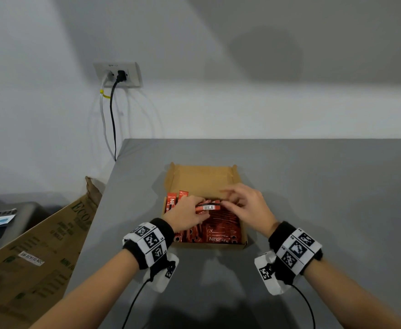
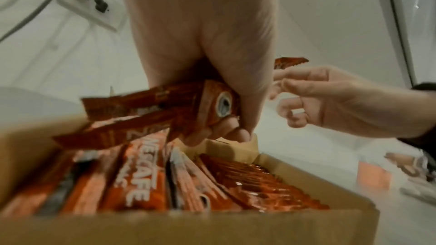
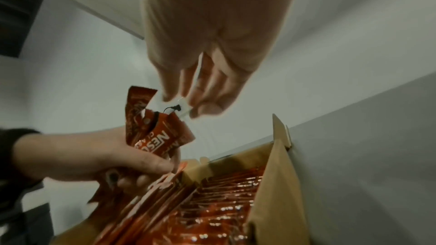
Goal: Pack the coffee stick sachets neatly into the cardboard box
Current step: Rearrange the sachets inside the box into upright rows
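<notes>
An open cardboard box (image 1: 199, 173) sits on the grey table (image 1: 325, 186), packed with several red coffee stick sachets (image 1: 220, 226) lying in rows. Two more sachets (image 1: 172, 201) stand up at its left rear. Just above the box my left hand (image 1: 190, 210) grips a small bundle of sachets (image 1: 203, 207) bound by a black band with a white tag (image 1: 209, 207). In the right wrist view my right hand (image 3: 186, 103) pinches that tag (image 3: 175, 106) at the bundle's (image 3: 160, 137) top. The left wrist view shows the bundle (image 2: 141, 111) in my fist over the box (image 2: 188, 230).
A large printed cardboard carton (image 1: 40, 245) leans against the table's left side. A wall socket (image 1: 117, 74) with two cables hangs behind the table's left corner. A dark unit with papers (image 1: 2, 222) stands at far left. The box's right wall (image 3: 276, 183) rises beside my right hand.
</notes>
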`<action>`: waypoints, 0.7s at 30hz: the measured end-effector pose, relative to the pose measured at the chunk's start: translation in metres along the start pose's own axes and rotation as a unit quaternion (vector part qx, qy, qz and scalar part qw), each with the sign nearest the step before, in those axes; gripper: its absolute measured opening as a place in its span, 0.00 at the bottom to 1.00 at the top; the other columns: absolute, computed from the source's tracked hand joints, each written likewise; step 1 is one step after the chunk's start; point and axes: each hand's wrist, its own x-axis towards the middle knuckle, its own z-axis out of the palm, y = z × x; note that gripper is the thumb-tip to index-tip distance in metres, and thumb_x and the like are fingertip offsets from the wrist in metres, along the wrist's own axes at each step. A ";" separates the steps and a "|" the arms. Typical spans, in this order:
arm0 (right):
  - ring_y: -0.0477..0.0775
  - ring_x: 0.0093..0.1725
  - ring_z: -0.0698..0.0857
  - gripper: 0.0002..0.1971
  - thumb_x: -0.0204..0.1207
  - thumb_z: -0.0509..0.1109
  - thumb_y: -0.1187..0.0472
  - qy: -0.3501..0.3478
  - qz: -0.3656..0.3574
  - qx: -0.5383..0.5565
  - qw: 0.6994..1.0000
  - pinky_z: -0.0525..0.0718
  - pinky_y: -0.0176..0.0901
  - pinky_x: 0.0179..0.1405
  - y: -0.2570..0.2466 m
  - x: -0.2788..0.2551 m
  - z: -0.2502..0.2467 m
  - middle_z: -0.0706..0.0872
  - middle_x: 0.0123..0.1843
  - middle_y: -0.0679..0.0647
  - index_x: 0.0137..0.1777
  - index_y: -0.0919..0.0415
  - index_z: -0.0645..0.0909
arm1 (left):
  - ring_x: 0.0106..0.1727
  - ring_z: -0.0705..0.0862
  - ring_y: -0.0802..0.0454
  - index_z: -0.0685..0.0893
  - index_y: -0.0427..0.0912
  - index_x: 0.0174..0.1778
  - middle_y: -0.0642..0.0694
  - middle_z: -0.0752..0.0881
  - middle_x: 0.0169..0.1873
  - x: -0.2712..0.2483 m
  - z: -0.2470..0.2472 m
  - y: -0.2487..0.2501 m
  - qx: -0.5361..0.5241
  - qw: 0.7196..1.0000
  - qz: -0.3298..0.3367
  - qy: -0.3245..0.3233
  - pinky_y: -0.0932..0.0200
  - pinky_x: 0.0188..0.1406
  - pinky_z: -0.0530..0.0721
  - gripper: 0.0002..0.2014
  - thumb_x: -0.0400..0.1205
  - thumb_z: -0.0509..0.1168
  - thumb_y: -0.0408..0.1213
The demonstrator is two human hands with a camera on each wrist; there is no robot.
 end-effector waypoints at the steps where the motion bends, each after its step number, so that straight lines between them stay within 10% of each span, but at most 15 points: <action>1: 0.43 0.44 0.82 0.20 0.72 0.73 0.56 -0.034 -0.001 0.002 0.999 0.80 0.28 0.47 -0.002 -0.001 0.001 0.81 0.50 0.41 0.65 0.46 0.78 | 0.37 0.85 0.51 0.82 0.43 0.46 0.46 0.86 0.39 0.000 -0.001 -0.001 0.022 1.000 0.001 0.002 0.60 0.36 0.84 0.01 0.80 0.66 0.34; 4: 0.38 0.56 0.79 0.24 0.71 0.74 0.50 -0.079 -0.078 -0.038 0.993 0.76 0.27 0.60 -0.005 -0.003 0.014 0.80 0.59 0.43 0.68 0.50 0.77 | 0.36 0.84 0.55 0.84 0.40 0.49 0.47 0.87 0.40 0.002 -0.002 0.004 0.054 0.998 0.018 0.015 0.68 0.36 0.81 0.05 0.80 0.66 0.33; 7: 0.39 0.52 0.81 0.13 0.69 0.76 0.67 -0.019 -0.118 -0.033 0.992 0.78 0.27 0.58 -0.005 0.000 0.023 0.86 0.51 0.49 0.55 0.59 0.87 | 0.30 0.80 0.56 0.83 0.35 0.44 0.48 0.84 0.33 0.003 -0.001 0.013 0.055 0.998 0.034 0.026 0.71 0.29 0.77 0.04 0.79 0.65 0.32; 13: 0.45 0.44 0.83 0.04 0.74 0.72 0.67 0.021 -0.064 -0.041 0.997 0.82 0.34 0.47 -0.001 0.014 0.010 0.85 0.44 0.46 0.47 0.62 0.87 | 0.42 0.84 0.55 0.81 0.44 0.60 0.47 0.87 0.49 -0.001 -0.006 0.001 0.050 0.996 0.018 0.071 0.68 0.38 0.80 0.13 0.79 0.68 0.34; 21: 0.47 0.30 0.80 0.10 0.83 0.60 0.66 0.041 0.061 0.073 0.995 0.81 0.39 0.36 0.009 0.006 -0.004 0.80 0.30 0.52 0.40 0.54 0.74 | 0.23 0.76 0.59 0.81 0.36 0.52 0.49 0.81 0.31 -0.005 -0.023 -0.011 -0.068 0.972 -0.044 0.221 0.73 0.19 0.73 0.08 0.85 0.60 0.35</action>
